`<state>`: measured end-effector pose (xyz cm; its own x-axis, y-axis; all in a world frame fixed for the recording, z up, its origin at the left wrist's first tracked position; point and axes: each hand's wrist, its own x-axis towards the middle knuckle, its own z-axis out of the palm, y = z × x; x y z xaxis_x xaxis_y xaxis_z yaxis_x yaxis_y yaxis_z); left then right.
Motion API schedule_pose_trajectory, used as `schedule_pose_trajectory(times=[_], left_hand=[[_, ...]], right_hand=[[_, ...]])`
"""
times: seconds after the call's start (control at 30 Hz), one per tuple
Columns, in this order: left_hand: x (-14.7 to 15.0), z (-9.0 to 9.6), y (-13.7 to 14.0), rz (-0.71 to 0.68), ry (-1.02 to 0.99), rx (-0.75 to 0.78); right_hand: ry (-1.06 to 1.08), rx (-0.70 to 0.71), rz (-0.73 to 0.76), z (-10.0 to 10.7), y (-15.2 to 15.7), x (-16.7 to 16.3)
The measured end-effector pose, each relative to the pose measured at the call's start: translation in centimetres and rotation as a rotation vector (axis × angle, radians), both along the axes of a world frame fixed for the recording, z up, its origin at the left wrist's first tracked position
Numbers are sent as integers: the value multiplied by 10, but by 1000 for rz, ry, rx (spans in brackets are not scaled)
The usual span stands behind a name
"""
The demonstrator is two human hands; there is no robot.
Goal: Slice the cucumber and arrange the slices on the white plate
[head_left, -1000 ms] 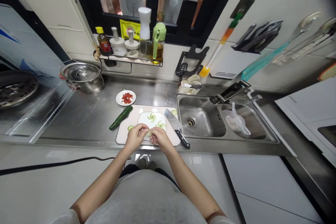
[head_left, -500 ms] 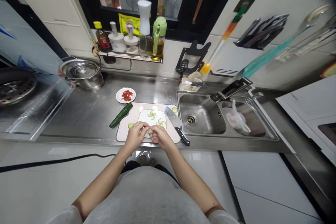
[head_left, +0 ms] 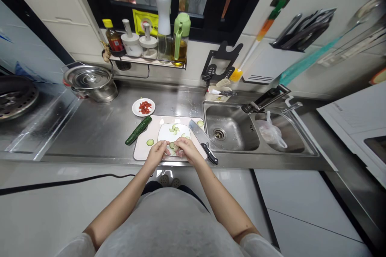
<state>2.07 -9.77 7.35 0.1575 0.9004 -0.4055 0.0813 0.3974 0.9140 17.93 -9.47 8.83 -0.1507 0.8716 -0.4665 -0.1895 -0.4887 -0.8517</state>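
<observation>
Over the near edge of a white square plate (head_left: 164, 131), my left hand (head_left: 157, 153) and my right hand (head_left: 188, 149) face each other with pinched fingers. Between their fingertips is a small cucumber slice (head_left: 171, 145); exactly how each hand grips it is hard to see. Thin cucumber pieces (head_left: 174, 129) form a pinwheel on the plate's far side, and more lie partly hidden by my right hand. The plate rests on a pale cutting board (head_left: 141, 150). One round cucumber slice (head_left: 150, 142) lies to its left, another at the board's far right corner.
A knife (head_left: 209, 153) lies across the board's right edge, its handle towards me. The whole cucumber (head_left: 138, 130) touches the left side. Behind stands a small plate (head_left: 134, 108) of chopped red pieces. The double sink (head_left: 232, 152) is at right, a lidded steel pot (head_left: 104, 90) at left.
My hands have moved slightly apart from their close pinch, uncovering the left round slice and more of the plate's near side. The view has shifted slightly.
</observation>
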Motion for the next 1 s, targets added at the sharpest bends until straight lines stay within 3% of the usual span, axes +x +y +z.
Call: schedule_pose_trajectory(times=[0.1,0.2,0.4,0.6,0.73,0.83,1.0], left_hand=[[2,0,-1,-48,-249,-276],[2,4,0,-24,-363,-318],[-2,0,11,22,-284,-207],[-5,-20,23,4,-165,-11],[-4,-41,26,-9,-97,83],[-5,-56,27,-54,70,128],[-6,-62,26,-173,381,211]], right_hand=[[-30,56,41,0,4,5],[-44,83,104,-2,5,9],[-43,21,205,-9,9,14],[-83,-43,185,-23,19,19],[-224,3,176,-40,22,18],[-352,67,187,-54,24,15],[-693,227,215,-67,26,9]])
